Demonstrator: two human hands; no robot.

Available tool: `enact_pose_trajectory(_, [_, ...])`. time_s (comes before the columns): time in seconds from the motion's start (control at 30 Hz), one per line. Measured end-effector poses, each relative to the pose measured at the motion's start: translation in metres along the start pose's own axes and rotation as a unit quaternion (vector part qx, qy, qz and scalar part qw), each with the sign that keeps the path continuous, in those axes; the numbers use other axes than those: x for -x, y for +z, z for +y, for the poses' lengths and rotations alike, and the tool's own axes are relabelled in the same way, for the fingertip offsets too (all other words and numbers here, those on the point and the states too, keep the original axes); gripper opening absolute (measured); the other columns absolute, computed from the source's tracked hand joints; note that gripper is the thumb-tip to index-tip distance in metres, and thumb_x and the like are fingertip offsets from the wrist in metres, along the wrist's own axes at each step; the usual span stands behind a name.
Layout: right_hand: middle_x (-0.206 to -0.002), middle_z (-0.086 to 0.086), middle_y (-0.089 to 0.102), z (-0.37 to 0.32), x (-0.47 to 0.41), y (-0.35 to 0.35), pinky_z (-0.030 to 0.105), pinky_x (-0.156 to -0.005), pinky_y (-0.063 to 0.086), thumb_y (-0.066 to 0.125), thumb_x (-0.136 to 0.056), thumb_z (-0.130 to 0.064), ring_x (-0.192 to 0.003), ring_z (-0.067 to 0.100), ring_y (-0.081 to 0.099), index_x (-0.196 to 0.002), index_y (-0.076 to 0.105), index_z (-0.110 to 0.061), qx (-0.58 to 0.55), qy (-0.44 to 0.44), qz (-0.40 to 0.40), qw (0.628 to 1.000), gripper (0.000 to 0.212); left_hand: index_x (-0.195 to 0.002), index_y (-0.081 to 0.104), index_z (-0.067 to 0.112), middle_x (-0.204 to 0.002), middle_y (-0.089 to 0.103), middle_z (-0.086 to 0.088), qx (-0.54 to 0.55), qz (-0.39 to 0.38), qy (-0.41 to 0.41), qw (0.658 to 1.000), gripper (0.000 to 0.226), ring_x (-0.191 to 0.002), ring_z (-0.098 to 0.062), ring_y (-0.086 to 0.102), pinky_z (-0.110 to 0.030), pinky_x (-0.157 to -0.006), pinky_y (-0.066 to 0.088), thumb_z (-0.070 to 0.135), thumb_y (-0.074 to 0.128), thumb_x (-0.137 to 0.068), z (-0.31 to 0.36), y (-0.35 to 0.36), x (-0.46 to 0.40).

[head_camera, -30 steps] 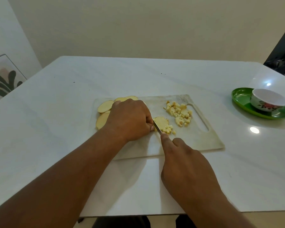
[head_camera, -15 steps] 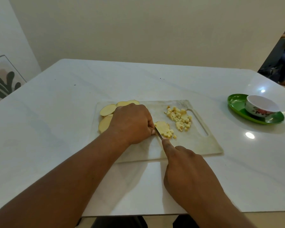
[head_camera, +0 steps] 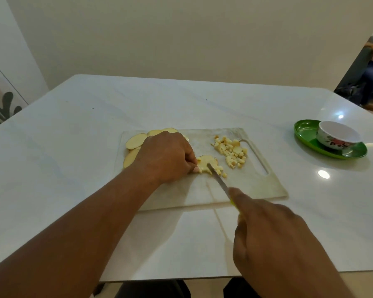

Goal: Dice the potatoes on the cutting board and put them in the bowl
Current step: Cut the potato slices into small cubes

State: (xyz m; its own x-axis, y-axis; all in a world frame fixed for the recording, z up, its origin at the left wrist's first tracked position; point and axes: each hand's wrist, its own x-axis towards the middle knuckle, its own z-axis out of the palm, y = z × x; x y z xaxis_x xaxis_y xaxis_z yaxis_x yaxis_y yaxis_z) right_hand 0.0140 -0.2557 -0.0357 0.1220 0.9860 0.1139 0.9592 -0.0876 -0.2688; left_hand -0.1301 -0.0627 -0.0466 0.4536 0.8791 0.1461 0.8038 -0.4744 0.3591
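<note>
Pale yellow potato slices [head_camera: 136, 141] are fanned at the far left of a white cutting board [head_camera: 256, 183] on the marble bench [head_camera: 73, 136]. One slice [head_camera: 207, 161] at the board's middle is pinned by the curled fingertips of the left hand [head_camera: 166, 158], while a knife [head_camera: 218, 179] is clenched in the right hand's [head_camera: 274, 239] grip, its tip on that slice. Finished dice [head_camera: 232, 151] are heaped near the handle slot. The empty bowl [head_camera: 338, 136] is set on a green plate [head_camera: 304, 132], well apart. Wet slices are judged firm but slippery; holding from above is advised.
</note>
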Motion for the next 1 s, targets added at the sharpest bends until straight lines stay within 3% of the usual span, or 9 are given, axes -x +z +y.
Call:
enact_pose_trajectory(0.13, [-0.084,-0.011,0.051,-0.003,-0.018,0.004,0.019,-0.054,0.036,0.043,-0.091,-0.023,-0.073,0.007,0.050,-0.154,0.021,-0.036,-0.006,-0.002,0.024,1.000,0.069,-0.079,0.080,0.038,-0.077,0.069,0.019,0.007,0.021,-0.007,1.000,0.021,-0.081,-0.002,0.060,-0.028,-0.073,0.044,0.056,0.086,-0.072,-0.001,0.000,0.001])
enact_pose_trajectory(0.37, [-0.087,-0.010,0.056,-0.007,-0.030,0.012,0.019,-0.054,0.038,0.044,-0.090,-0.023,-0.074,0.008,0.054,-0.154,0.024,-0.038,-0.007,-0.025,0.055,0.998,0.069,-0.078,0.079,0.039,-0.074,0.069,0.018,0.004,0.022,0.004,1.000,0.017,-0.081,-0.003,0.058,-0.028,-0.075,0.042,0.055,0.085,-0.075,-0.002,0.001,0.000])
enact_pose_trajectory(0.6, [-0.084,-0.012,0.056,-0.002,-0.036,0.010,0.018,-0.054,0.038,0.045,-0.090,-0.024,-0.072,0.007,0.054,-0.153,0.027,-0.039,-0.007,-0.026,0.069,0.997,0.067,-0.079,0.079,0.043,-0.079,0.066,0.019,0.001,0.027,0.007,1.000,0.020,-0.100,-0.007,0.047,-0.034,-0.085,0.044,0.061,0.083,-0.072,-0.002,-0.001,0.001])
enact_pose_trajectory(0.8, [-0.088,-0.011,0.057,-0.001,-0.038,0.014,0.019,-0.056,0.037,0.045,-0.089,-0.021,-0.075,0.008,0.054,-0.152,0.028,-0.037,-0.010,-0.021,0.075,0.997,0.067,-0.079,0.079,0.044,-0.075,0.062,0.020,0.001,0.014,0.008,1.000,0.018,-0.101,-0.009,0.046,-0.036,-0.088,0.042,0.061,0.082,-0.074,-0.002,-0.004,0.002])
enact_pose_trajectory(1.0, [-0.082,-0.010,0.055,-0.011,-0.036,0.017,0.019,-0.049,0.034,0.046,-0.085,-0.018,-0.069,0.008,0.054,-0.149,0.032,-0.035,-0.003,-0.033,0.077,0.997,0.067,-0.086,0.080,0.046,-0.075,0.059,0.028,-0.016,0.014,0.021,1.000,0.003,-0.103,-0.010,0.046,-0.045,-0.101,0.045,0.047,0.079,-0.083,-0.003,-0.004,0.003])
